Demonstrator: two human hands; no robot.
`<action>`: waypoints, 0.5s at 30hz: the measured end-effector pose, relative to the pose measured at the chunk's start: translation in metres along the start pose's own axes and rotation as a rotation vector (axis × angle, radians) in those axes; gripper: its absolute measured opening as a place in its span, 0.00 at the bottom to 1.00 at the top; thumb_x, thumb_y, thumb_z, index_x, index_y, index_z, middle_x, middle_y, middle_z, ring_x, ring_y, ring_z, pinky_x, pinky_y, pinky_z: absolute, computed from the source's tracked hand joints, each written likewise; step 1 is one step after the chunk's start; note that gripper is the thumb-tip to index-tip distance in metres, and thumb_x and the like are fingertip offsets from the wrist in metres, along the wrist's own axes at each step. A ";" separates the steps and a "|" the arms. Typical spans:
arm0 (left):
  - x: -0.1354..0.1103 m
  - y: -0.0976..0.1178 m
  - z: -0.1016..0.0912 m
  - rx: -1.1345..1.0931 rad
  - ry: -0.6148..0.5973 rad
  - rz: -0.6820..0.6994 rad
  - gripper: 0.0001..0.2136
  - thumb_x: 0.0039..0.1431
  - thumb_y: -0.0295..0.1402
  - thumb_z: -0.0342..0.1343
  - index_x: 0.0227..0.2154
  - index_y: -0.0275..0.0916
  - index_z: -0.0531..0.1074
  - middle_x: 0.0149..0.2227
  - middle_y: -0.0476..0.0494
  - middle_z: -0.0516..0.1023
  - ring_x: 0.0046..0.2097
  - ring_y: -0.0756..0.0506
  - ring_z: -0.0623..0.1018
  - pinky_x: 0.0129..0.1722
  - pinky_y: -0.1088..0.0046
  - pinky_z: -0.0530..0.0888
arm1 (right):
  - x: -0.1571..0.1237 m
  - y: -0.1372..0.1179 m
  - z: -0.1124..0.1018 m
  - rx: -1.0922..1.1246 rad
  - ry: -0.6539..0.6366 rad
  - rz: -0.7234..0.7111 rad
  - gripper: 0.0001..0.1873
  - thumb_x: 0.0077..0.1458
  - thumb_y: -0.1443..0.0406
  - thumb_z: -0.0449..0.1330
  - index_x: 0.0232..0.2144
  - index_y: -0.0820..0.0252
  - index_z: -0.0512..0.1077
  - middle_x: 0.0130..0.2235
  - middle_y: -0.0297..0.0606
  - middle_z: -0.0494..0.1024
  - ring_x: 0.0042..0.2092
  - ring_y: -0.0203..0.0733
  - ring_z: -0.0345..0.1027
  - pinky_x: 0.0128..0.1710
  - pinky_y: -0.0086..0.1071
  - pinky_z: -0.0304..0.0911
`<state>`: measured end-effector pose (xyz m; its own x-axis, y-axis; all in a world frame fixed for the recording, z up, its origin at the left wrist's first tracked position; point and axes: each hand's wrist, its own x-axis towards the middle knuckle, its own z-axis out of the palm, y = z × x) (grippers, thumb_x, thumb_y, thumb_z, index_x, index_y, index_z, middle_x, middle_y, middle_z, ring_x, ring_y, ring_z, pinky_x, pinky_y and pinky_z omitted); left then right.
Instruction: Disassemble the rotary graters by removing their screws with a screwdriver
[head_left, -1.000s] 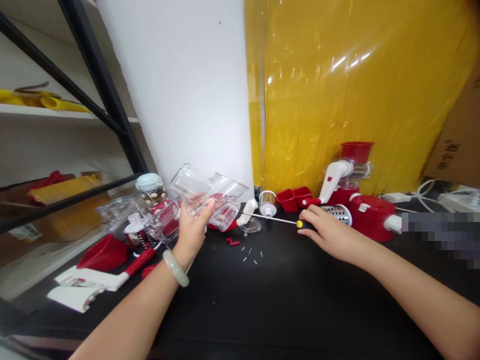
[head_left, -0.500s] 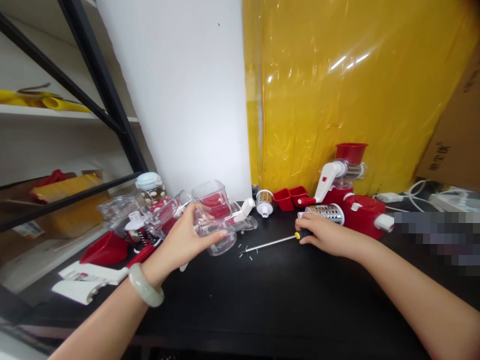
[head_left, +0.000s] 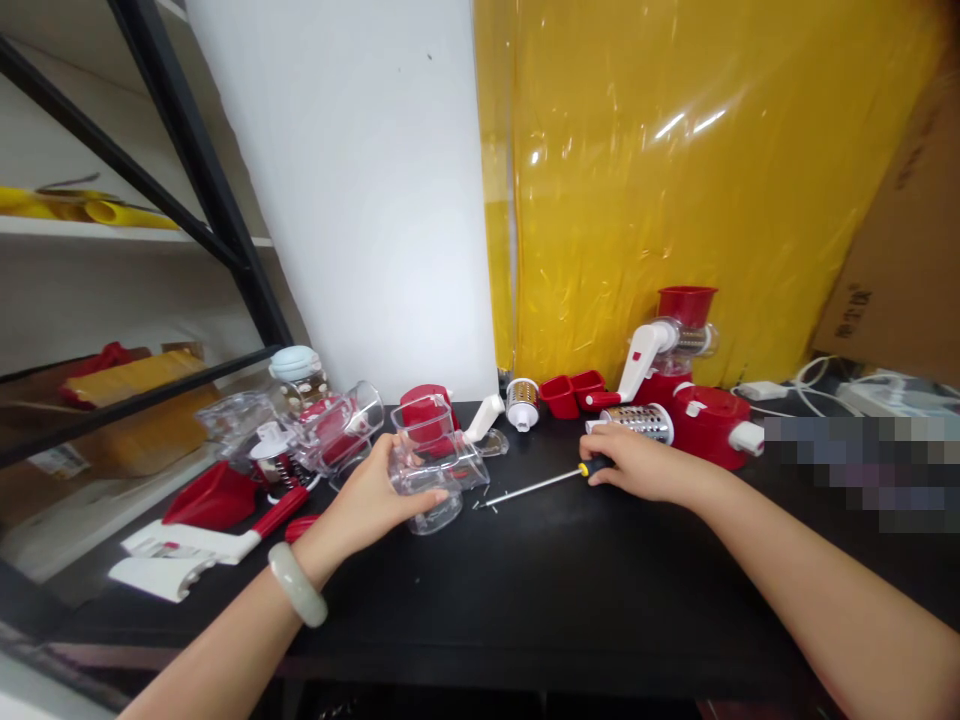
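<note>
My left hand [head_left: 367, 500] is closed round a clear plastic housing [head_left: 431, 465], which rests upright on the black table [head_left: 540, 600]. My right hand [head_left: 630, 462] grips the yellow-and-black handle of a screwdriver [head_left: 536, 486]. Its thin metal shaft lies low over the table and points left, with the tip close to the housing. Several small screws [head_left: 480, 492] lie by the tip.
More clear and red plastic parts [head_left: 322, 430] and a white crank handle [head_left: 195, 545] lie at the left. A red and white assembled grater [head_left: 675, 345], a steel drum [head_left: 637, 422] and red cups [head_left: 574, 390] stand behind my right hand. Yellow sheeting hangs behind.
My left hand has lowered the clear housing from mid-air onto the table and turned it upright. My right hand has swung the screwdriver's tip toward the housing.
</note>
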<state>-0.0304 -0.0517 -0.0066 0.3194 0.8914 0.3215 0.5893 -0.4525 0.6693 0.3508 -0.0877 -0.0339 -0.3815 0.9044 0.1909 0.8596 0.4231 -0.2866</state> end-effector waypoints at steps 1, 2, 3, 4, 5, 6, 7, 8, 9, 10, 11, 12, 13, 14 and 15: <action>0.000 0.001 0.000 0.012 -0.012 0.005 0.28 0.42 0.48 0.70 0.41 0.41 0.65 0.43 0.40 0.79 0.46 0.35 0.81 0.46 0.56 0.76 | 0.000 0.000 0.000 0.003 -0.003 -0.002 0.06 0.54 0.65 0.65 0.34 0.56 0.71 0.38 0.39 0.73 0.43 0.47 0.68 0.44 0.39 0.63; 0.001 0.002 0.001 0.026 -0.023 0.009 0.28 0.42 0.49 0.69 0.41 0.41 0.65 0.43 0.40 0.79 0.46 0.35 0.81 0.47 0.56 0.75 | 0.000 -0.001 0.001 0.005 -0.006 -0.003 0.06 0.54 0.65 0.65 0.34 0.56 0.71 0.38 0.39 0.73 0.43 0.47 0.68 0.44 0.39 0.62; 0.001 0.003 0.002 0.042 -0.032 0.012 0.28 0.43 0.49 0.69 0.41 0.42 0.64 0.44 0.41 0.79 0.46 0.35 0.81 0.47 0.56 0.75 | 0.001 -0.001 0.002 0.007 -0.009 -0.003 0.06 0.54 0.65 0.65 0.34 0.56 0.72 0.38 0.39 0.73 0.43 0.47 0.68 0.44 0.39 0.62; 0.001 0.004 0.002 0.057 -0.037 0.016 0.28 0.43 0.50 0.69 0.42 0.41 0.64 0.44 0.41 0.78 0.46 0.35 0.80 0.48 0.56 0.75 | 0.001 -0.001 0.002 0.009 -0.013 -0.004 0.06 0.53 0.65 0.65 0.34 0.56 0.72 0.38 0.39 0.73 0.42 0.46 0.68 0.44 0.38 0.62; 0.001 0.004 0.004 0.070 -0.038 0.021 0.29 0.43 0.50 0.69 0.42 0.41 0.64 0.44 0.41 0.78 0.47 0.35 0.80 0.49 0.55 0.74 | 0.001 -0.002 0.003 0.012 -0.016 -0.004 0.06 0.53 0.65 0.66 0.34 0.56 0.72 0.38 0.38 0.73 0.42 0.46 0.68 0.44 0.38 0.62; 0.002 0.005 0.005 0.079 -0.032 0.024 0.29 0.43 0.50 0.69 0.43 0.41 0.64 0.45 0.40 0.78 0.48 0.35 0.80 0.50 0.55 0.74 | 0.001 -0.002 0.003 0.014 -0.019 -0.005 0.07 0.53 0.65 0.66 0.35 0.56 0.72 0.38 0.38 0.73 0.42 0.46 0.69 0.44 0.38 0.62; 0.002 0.005 0.006 0.082 -0.024 0.026 0.30 0.43 0.50 0.69 0.44 0.41 0.64 0.46 0.39 0.78 0.49 0.35 0.79 0.51 0.54 0.73 | 0.001 -0.002 0.003 0.017 -0.023 -0.006 0.07 0.53 0.64 0.66 0.35 0.56 0.72 0.38 0.38 0.73 0.42 0.46 0.69 0.44 0.38 0.62; 0.002 0.004 0.007 0.079 -0.016 0.024 0.31 0.43 0.50 0.69 0.46 0.41 0.64 0.47 0.39 0.77 0.50 0.34 0.79 0.52 0.53 0.73 | 0.001 -0.002 0.004 0.019 -0.025 -0.006 0.07 0.53 0.64 0.66 0.35 0.56 0.73 0.38 0.38 0.73 0.42 0.46 0.69 0.44 0.38 0.62; 0.002 0.003 0.008 0.066 -0.012 0.019 0.33 0.42 0.50 0.70 0.47 0.41 0.64 0.48 0.38 0.77 0.51 0.33 0.78 0.53 0.52 0.72 | 0.002 -0.002 0.004 0.022 -0.027 -0.007 0.07 0.53 0.64 0.66 0.35 0.56 0.73 0.38 0.38 0.73 0.42 0.46 0.69 0.44 0.38 0.62; 0.002 0.001 0.009 0.043 -0.012 0.012 0.35 0.41 0.49 0.71 0.49 0.41 0.63 0.49 0.36 0.76 0.52 0.33 0.78 0.54 0.51 0.72 | 0.002 -0.002 0.004 0.025 -0.029 -0.008 0.07 0.53 0.64 0.66 0.36 0.56 0.73 0.38 0.39 0.74 0.42 0.47 0.69 0.44 0.38 0.62; 0.001 -0.001 0.009 0.008 -0.014 0.003 0.38 0.40 0.48 0.72 0.51 0.41 0.62 0.51 0.35 0.75 0.52 0.33 0.78 0.54 0.50 0.72 | 0.002 -0.002 0.005 0.028 -0.032 -0.008 0.07 0.53 0.64 0.66 0.36 0.56 0.73 0.38 0.38 0.74 0.42 0.47 0.69 0.44 0.39 0.62; 0.000 -0.003 0.009 -0.035 -0.016 -0.012 0.40 0.38 0.47 0.73 0.53 0.41 0.60 0.52 0.34 0.74 0.53 0.32 0.78 0.54 0.49 0.72 | 0.002 -0.002 0.006 0.031 -0.035 -0.008 0.07 0.53 0.65 0.66 0.36 0.56 0.73 0.38 0.38 0.74 0.42 0.47 0.69 0.44 0.38 0.62; -0.001 -0.006 0.009 -0.082 -0.010 -0.033 0.42 0.37 0.46 0.74 0.54 0.41 0.59 0.54 0.33 0.73 0.53 0.32 0.77 0.53 0.48 0.73 | 0.002 -0.001 0.006 0.035 -0.038 -0.006 0.08 0.52 0.65 0.67 0.36 0.56 0.73 0.38 0.38 0.74 0.42 0.47 0.70 0.44 0.38 0.63; -0.002 -0.008 0.009 -0.129 0.017 -0.052 0.42 0.37 0.45 0.74 0.54 0.41 0.58 0.56 0.31 0.71 0.55 0.32 0.76 0.53 0.48 0.74 | 0.002 -0.001 0.007 0.040 -0.043 -0.005 0.08 0.52 0.65 0.67 0.36 0.56 0.74 0.38 0.38 0.74 0.42 0.46 0.70 0.43 0.38 0.63; -0.004 -0.010 0.008 -0.173 0.071 -0.064 0.40 0.39 0.46 0.73 0.53 0.41 0.59 0.57 0.31 0.70 0.58 0.31 0.74 0.53 0.48 0.74 | 0.002 -0.001 0.008 0.046 -0.048 -0.004 0.08 0.52 0.65 0.67 0.36 0.56 0.74 0.38 0.38 0.74 0.41 0.46 0.70 0.43 0.38 0.63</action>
<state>-0.0318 -0.0509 -0.0202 0.2286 0.9207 0.3164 0.4683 -0.3889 0.7933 0.3466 -0.0860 -0.0407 -0.4018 0.9037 0.1477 0.8419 0.4280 -0.3287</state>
